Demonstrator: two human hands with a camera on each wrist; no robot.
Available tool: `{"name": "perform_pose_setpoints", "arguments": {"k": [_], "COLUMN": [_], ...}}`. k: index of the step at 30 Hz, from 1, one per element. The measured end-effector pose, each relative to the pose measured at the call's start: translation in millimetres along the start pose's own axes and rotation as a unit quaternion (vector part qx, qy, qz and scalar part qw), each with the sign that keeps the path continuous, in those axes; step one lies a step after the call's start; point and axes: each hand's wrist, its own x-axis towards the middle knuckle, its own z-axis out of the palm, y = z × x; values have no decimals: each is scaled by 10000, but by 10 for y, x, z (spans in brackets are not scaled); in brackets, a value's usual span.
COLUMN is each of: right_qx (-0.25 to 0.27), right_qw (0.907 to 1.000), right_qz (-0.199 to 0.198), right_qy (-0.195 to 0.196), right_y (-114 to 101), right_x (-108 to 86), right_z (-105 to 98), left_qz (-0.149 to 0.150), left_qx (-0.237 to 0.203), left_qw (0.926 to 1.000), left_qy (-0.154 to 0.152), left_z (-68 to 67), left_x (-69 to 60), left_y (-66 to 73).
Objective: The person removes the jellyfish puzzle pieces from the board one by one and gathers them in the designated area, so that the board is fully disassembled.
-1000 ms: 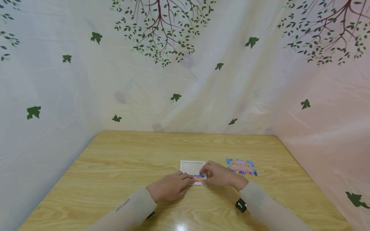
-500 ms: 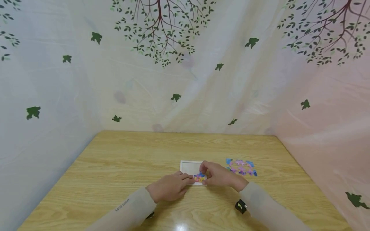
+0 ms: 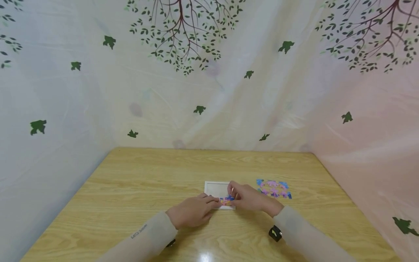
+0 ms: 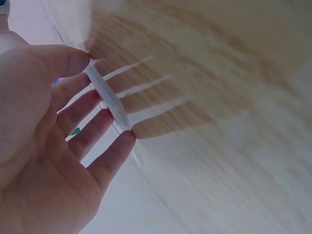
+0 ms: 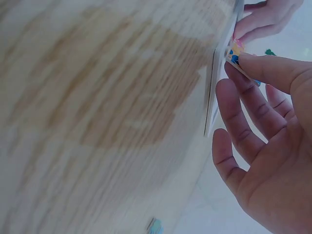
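Note:
In the head view, a shallow white frame (image 3: 216,182) lies mid-table with a small block of colourful jigsaw pieces (image 3: 224,202) in its near right corner. My left hand (image 3: 193,211) rests along the frame's near edge. The left wrist view shows its fairly straight fingers and the thumb touching the frame's side (image 4: 109,95). My right hand (image 3: 250,196) is at the frame's right side, pinching a blue-and-yellow jigsaw piece (image 5: 234,58) between thumb and forefinger. That piece looks tilted in the right wrist view, and my fingers hide much of it.
Right of the frame, several pink and blue jigsaw pieces (image 3: 274,188) lie spread out on the wooden table (image 3: 154,174). A pale curtain (image 3: 163,120) printed with leaves surrounds the table's back and sides. Each wrist wears a dark device, such as the right one (image 3: 275,233).
My right fingers have shifted slightly, and the blue-topped jigsaw piece that lay level a second ago is now tilted up in their pinch. My left hand has stayed on the frame's near edge.

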Motion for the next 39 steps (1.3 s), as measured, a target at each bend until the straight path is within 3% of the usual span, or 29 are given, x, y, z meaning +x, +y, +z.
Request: {"name": "perform_pose_setpoints", "arguments": {"k": [12,20,27,31,39], "right_qx": [126,60,539,541,1034], "right_qw": [9999,9998,9981,9973,9913], "right_qz": [90,-148,276,486,818], "right_qy": [-67,88,-124,-68,-15], "right_y": [178,423,611,699,860], "right_x": [-338,-673,-1015,-1195,-1418], "right_z": [-253,-435,-582,-674,-775], "left_qz": [143,113,86,89,74], "left_qx": [-161,-243,-206,-148,-240], "left_qw": [9994,9996,9997,9998,9997], "left_qy": [272,126,73,53,41], "left_z": [-13,10,10,25,31], "left_x": [-45,-49,-50,-40,-20], "left_y": [5,-3,-4,-11,-6]}}
